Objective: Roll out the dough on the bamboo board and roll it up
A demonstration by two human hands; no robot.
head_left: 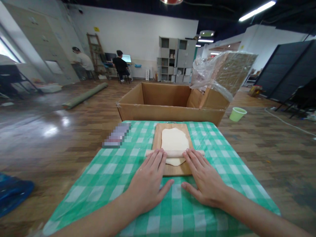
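A pale wooden rolling pin (174, 153) lies crosswise over a flat sheet of dough (174, 139). Beneath the dough is a wooden cutting board (177, 171), its short side toward me. My left hand (151, 182) rests its straight fingers on top of the pin's left part, thumb held apart. On the right part of the pin lie the outstretched fingers of my right hand (206, 181), thumb pointing inward. Neither hand wraps around the pin. The dough has an uneven edge and shows on both the far and near sides of the pin.
A green checked cloth (106, 194) covers the table. At its left edge is a pixelated flat item (117, 135). Beyond the table stand a large open cardboard box (170, 112) and a green bucket (237, 114). Two people sit near the back wall.
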